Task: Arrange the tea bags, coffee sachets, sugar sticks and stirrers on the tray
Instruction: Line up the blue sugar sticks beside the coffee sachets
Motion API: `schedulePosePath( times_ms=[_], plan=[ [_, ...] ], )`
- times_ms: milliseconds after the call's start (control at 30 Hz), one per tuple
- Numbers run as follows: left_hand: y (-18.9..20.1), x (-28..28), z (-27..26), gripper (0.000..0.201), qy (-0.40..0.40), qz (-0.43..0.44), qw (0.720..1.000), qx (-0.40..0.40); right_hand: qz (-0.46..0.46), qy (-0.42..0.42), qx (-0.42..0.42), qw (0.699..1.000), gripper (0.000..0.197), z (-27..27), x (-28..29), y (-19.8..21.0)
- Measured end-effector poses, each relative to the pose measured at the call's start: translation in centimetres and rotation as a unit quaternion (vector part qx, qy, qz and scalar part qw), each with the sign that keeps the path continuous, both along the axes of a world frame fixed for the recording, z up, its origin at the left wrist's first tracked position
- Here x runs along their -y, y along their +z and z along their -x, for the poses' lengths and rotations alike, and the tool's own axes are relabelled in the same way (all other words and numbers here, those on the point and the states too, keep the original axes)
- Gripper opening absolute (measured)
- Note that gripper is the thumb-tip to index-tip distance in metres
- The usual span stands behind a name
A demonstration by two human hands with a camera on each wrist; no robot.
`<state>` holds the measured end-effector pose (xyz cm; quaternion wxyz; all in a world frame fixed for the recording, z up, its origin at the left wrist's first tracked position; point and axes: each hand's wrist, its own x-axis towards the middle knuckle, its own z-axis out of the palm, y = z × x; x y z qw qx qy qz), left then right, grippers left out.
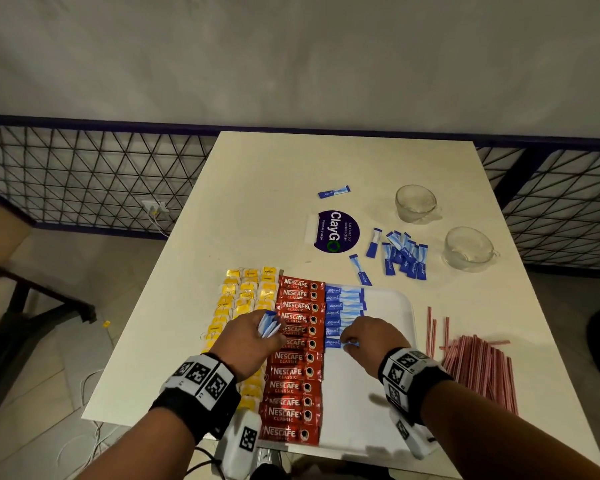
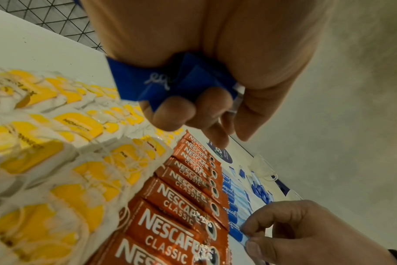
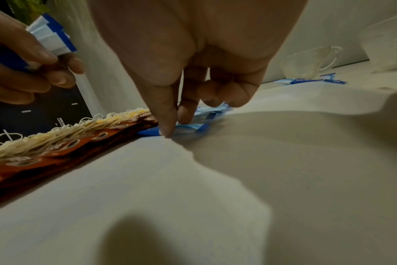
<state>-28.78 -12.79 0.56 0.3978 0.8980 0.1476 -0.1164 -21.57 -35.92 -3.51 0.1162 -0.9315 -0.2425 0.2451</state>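
A white tray (image 1: 388,306) holds yellow tea bags (image 1: 246,296) on its left, a column of red coffee sachets (image 1: 297,355) in the middle, and a shorter column of blue sugar sticks (image 1: 343,306) beside them. My left hand (image 1: 253,332) hovers over the coffee sachets and grips a bundle of blue sugar sticks (image 2: 170,80). My right hand (image 1: 361,336) pinches the pale end of the nearest sugar stick (image 3: 188,128) in the column, low on the tray. Red-striped stirrers (image 1: 478,368) lie piled on the table right of the tray.
More loose blue sugar sticks (image 1: 404,256) lie beyond the tray, one alone (image 1: 334,192) farther back. Two glass cups (image 1: 415,202) (image 1: 468,249) stand at the right rear. A round purple sticker (image 1: 333,232) sits mid-table. A wire-mesh fence (image 1: 94,174) runs behind the table.
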Motion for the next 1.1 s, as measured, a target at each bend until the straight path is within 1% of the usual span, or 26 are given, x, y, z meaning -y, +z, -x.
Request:
schedulePosePath(
  times_ms=[400, 567, 633, 667, 700, 733, 800, 867, 967, 1000, 1100],
  plan=[
    [0.1, -0.1, -0.1, 0.015, -0.005, 0.008, 1.000, 0.004, -0.015, -0.012, 0.031, 0.999, 0.025, -0.3, -0.5, -0.4],
    [0.1, 0.0, -0.2, 0.014, -0.003, 0.018, 1.000, -0.005, -0.022, -0.029, 0.014, 0.999, 0.025, -0.1, -0.6, 0.3],
    [0.1, 0.0, -0.3, 0.013, 0.003, 0.047, 0.999, -0.019, -0.057, -0.062, 0.010, 0.996, 0.025, 0.0, -0.8, 1.1],
    [0.2, 0.1, -0.2, 0.012, 0.001, 0.063, 0.998, -0.029, -0.095, -0.085, -0.002, 0.992, 0.024, 0.0, -1.0, 1.7],
    [0.4, 0.4, -0.2, 0.012, -0.009, 0.071, 0.997, -0.038, -0.150, -0.110, -0.029, 0.982, 0.021, 0.1, -1.3, 2.3],
    [0.6, 0.7, -0.2, 0.013, -0.025, 0.075, 0.996, -0.044, -0.211, -0.130, -0.071, 0.966, 0.015, 0.3, -1.7, 2.9],
    [1.2, 1.5, -0.3, 0.014, -0.047, 0.107, 0.992, -0.050, -0.299, -0.133, -0.150, 0.933, 0.003, 0.7, -2.6, 3.9],
    [1.7, 2.1, -0.5, 0.016, -0.063, 0.142, 0.987, -0.046, -0.330, -0.119, -0.170, 0.921, 0.004, 0.9, -3.0, 4.2],
    [2.0, 2.3, -0.8, 0.018, -0.094, 0.142, 0.984, -0.053, -0.352, -0.120, -0.166, 0.913, 0.004, 0.8, -3.1, 4.4],
    [2.1, 2.4, -0.8, 0.018, -0.098, 0.155, 0.981, -0.060, -0.356, -0.116, -0.163, 0.913, 0.005, 0.8, -3.0, 4.4],
    [2.3, 2.7, -0.7, 0.015, -0.083, 0.239, 0.963, -0.088, -0.368, -0.113, -0.167, 0.908, 0.008, 0.8, -2.8, 4.7]
  ],
)
